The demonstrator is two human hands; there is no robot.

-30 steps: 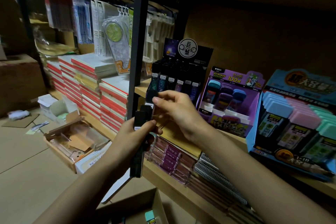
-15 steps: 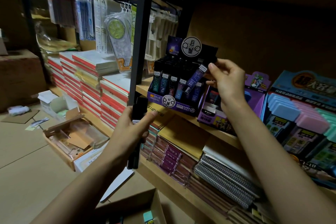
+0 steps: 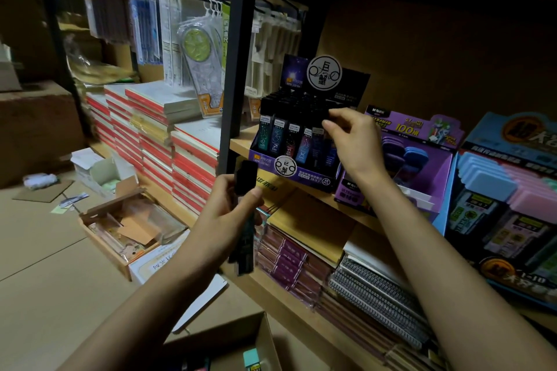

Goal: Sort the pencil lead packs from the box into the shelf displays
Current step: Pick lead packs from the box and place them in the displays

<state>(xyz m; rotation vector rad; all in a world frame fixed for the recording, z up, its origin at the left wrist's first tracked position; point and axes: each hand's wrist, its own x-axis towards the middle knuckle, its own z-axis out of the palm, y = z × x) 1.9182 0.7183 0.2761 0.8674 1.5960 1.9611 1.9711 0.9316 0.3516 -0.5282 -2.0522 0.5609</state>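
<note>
- Left hand [image 3: 223, 217]: fingers and thumb curled round a bundle of lead packs [image 3: 245, 178], held upright in front of the black shelf post [image 3: 238, 54]. The dark ends stick out above and below the fist.
- Right hand [image 3: 355, 141]: reached up to the dark display box [image 3: 301, 178], thumb and forefinger pinching the black cap of a single lead pack [image 3: 316, 144]. That pack stands in the front row, toward the right end.
- The rest of the front row is filled with upright packs with constellation labels, and black-capped rows stand behind.
- The display box sits on the wooden shelf [image 3: 239, 143], at its left end just beside the post.
- Purple display box [image 3: 437, 166] is just right of it, touching or nearly so. Blue display box [image 3: 482, 135] is further right.
- Open cardboard box [image 3: 211, 337] is at bottom centre below the arms. Contents are mostly dark, with one teal item visible.
- Red-edged notebook stacks [image 3: 187, 153] are left of the post.
</note>
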